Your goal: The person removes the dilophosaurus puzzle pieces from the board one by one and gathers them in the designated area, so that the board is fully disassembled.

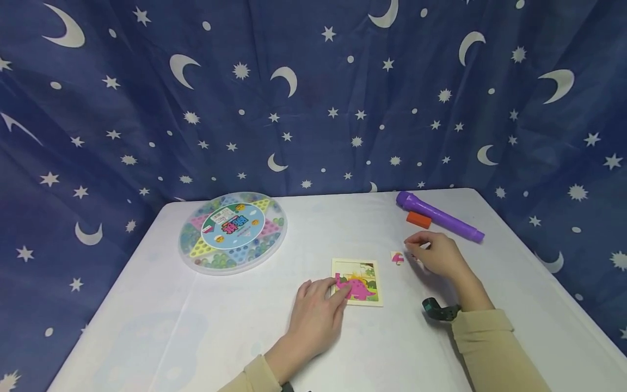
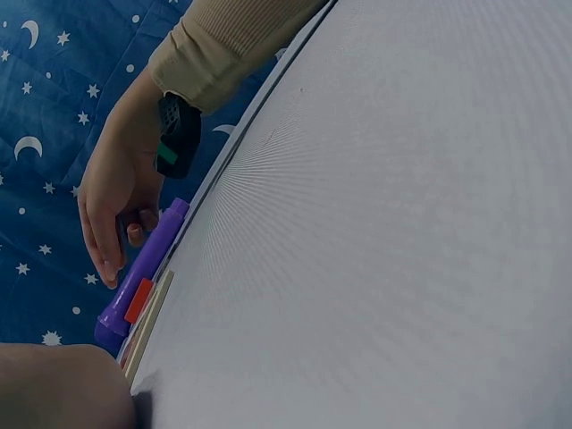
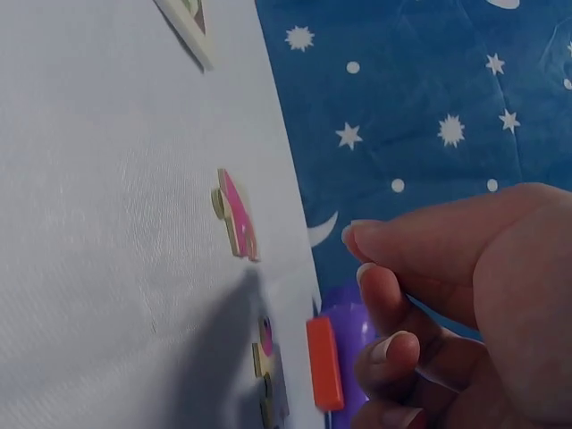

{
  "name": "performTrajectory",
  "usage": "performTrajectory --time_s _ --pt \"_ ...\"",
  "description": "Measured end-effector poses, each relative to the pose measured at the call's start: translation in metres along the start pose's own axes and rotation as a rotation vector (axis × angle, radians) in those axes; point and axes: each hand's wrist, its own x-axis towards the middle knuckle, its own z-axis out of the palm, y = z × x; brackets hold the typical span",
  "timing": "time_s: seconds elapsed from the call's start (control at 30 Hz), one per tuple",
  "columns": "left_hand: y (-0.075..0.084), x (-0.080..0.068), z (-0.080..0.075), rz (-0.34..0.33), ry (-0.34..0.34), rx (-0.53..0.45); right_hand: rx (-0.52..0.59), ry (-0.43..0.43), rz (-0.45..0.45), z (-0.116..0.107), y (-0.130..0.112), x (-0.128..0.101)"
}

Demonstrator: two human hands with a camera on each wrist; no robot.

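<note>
Puzzle piece [image 3: 264, 349] under right hand [image 3: 465, 313].

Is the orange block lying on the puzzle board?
No, the orange block lies on the table beside the purple flashlight, well away from the puzzle board.

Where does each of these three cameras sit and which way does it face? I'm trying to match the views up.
Head: looks down and forward over the white table at the puzzle board, left hand and right hand.
Left wrist: low at the table's surface, looking across to the right hand; a bit of the left hand fills the bottom corner.
Right wrist: beside the right hand's fingers, facing a loose puzzle piece.
All share the purple flashlight and orange block.
</note>
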Motion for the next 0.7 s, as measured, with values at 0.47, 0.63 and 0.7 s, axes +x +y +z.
performTrajectory --time_s 0.47,0.63,0.7 --pt "-0.001 -0.002 0.000 0.000 0.012 0.001 -0.013 -0.092 -0.059 0.021 -0.017 0.000" --pt "-0.001 -0.002 -0.001 -0.006 -0.002 -0.002 -0.026 -0.103 -0.086 0.025 -0.024 -0.001" --pt "-0.001 -0.002 -0.001 -0.008 -0.010 -0.004 -0.028 -0.112 -0.090 0.027 -0.026 -0.003"
